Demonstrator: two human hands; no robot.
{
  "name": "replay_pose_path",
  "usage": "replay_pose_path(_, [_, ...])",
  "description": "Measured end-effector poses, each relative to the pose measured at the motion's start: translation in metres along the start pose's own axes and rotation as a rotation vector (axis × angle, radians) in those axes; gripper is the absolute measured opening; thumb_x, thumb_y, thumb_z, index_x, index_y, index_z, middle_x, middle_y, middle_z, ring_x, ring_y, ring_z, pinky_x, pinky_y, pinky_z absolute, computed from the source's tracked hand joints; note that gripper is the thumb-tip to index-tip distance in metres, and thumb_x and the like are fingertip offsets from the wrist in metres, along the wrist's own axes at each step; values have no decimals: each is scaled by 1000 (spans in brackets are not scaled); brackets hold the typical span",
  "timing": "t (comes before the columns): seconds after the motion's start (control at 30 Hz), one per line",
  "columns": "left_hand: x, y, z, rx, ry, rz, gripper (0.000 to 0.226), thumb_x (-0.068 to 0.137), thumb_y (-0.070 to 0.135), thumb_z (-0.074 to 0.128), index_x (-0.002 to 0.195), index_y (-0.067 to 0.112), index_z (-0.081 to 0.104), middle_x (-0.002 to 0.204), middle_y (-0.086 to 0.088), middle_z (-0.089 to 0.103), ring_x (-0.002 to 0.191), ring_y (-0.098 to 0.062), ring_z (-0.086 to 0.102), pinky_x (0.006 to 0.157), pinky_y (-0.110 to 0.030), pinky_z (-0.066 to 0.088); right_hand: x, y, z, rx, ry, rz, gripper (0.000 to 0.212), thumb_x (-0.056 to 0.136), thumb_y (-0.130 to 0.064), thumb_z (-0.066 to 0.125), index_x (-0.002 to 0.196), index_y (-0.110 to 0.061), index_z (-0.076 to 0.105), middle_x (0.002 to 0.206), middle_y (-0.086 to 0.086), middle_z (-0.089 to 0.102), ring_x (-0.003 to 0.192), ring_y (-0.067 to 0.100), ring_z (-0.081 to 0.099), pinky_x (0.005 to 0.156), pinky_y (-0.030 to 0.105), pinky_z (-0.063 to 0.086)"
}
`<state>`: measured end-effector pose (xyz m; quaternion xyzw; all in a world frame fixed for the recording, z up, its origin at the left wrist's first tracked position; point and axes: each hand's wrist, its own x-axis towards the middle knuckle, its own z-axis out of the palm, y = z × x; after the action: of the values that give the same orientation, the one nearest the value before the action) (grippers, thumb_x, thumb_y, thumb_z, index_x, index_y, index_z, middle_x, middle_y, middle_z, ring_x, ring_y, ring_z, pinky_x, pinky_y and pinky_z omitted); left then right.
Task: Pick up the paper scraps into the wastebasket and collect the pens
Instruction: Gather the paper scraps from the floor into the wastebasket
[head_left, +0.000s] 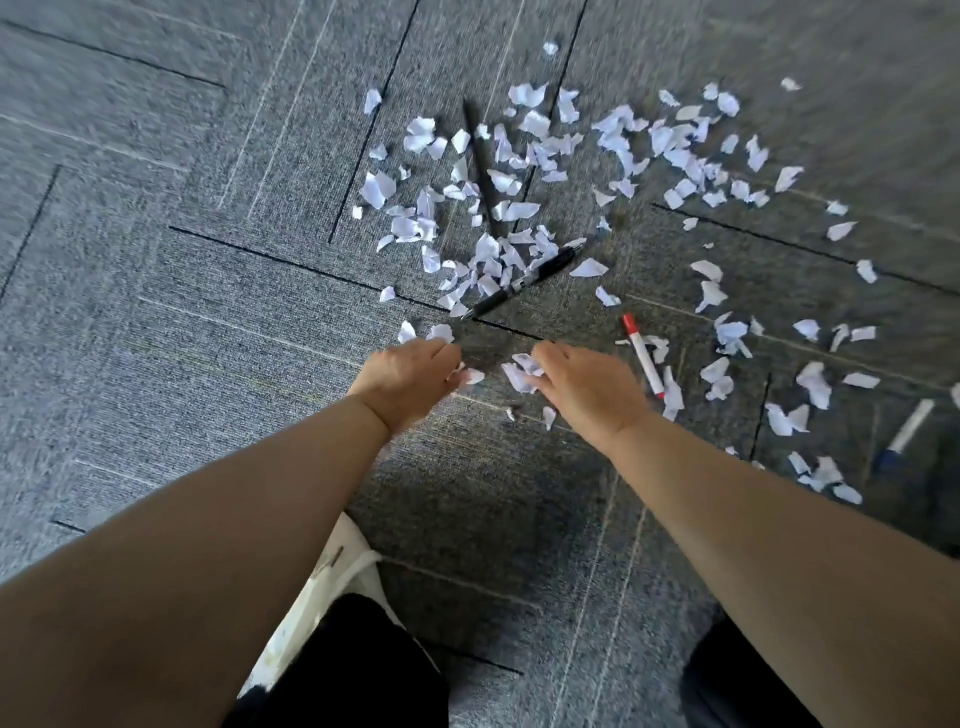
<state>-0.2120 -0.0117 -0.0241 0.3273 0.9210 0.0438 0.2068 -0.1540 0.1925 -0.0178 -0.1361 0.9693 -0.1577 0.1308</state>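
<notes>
Bare forearms (249, 545) were stretched out over grey carpet (156, 312). Torn white paper scraps (376, 189) were scattered widely ahead and to the right. A few scraps were pinched in the curled fingers of the left hand (408, 379), and several more were gripped by the right hand (589, 389). A black pen (524, 283) was seen partly under scraps just beyond the hands, a thin black pen (480, 166) farther off, a red-capped marker (644, 358) just beside the right hand, and a blue-capped marker (906, 436) well to the right.
</notes>
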Motion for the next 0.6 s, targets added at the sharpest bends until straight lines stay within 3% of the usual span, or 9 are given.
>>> replay_pose_path(0.1, [18, 30, -48, 6, -34, 1, 29, 99, 35, 32, 101, 11, 48, 85, 1, 53, 63, -9, 47, 57, -22, 42, -13, 11, -49, -7, 39, 77, 20, 95, -22, 50, 91, -3, 48, 60, 2, 48, 44, 13, 36, 40, 23, 22])
replay_pose_path(0.3, [42, 123, -164, 16, 47, 79, 28, 99, 34, 36, 104, 11, 50, 91, -3, 55, 83, -23, 58, 66, -34, 45, -70, 48, -165, 7, 232, 238, 27, 93, -26, 52, 99, 0, 53, 73, 15, 63, 56, 29, 56, 47, 27, 32])
replay_pose_path(0.43, [45, 206, -225, 25, 179, 175, 30, 98, 35, 37, 100, 10, 51, 100, -8, 60, 89, -28, 59, 65, -32, 39, -138, 71, -241, 25, 449, 333, 22, 91, -21, 55, 91, 1, 54, 69, 19, 62, 56, 36, 57, 50, 30, 30])
replay_pose_path(0.6, [44, 329, -276, 8, 239, 333, 30, 99, 33, 36, 105, 8, 51, 109, -12, 60, 98, -33, 56, 67, -33, 36, -248, 102, -311, -8, 603, 488, 25, 92, -20, 53, 99, 4, 55, 83, 25, 64, 71, 42, 60, 56, 35, 33])
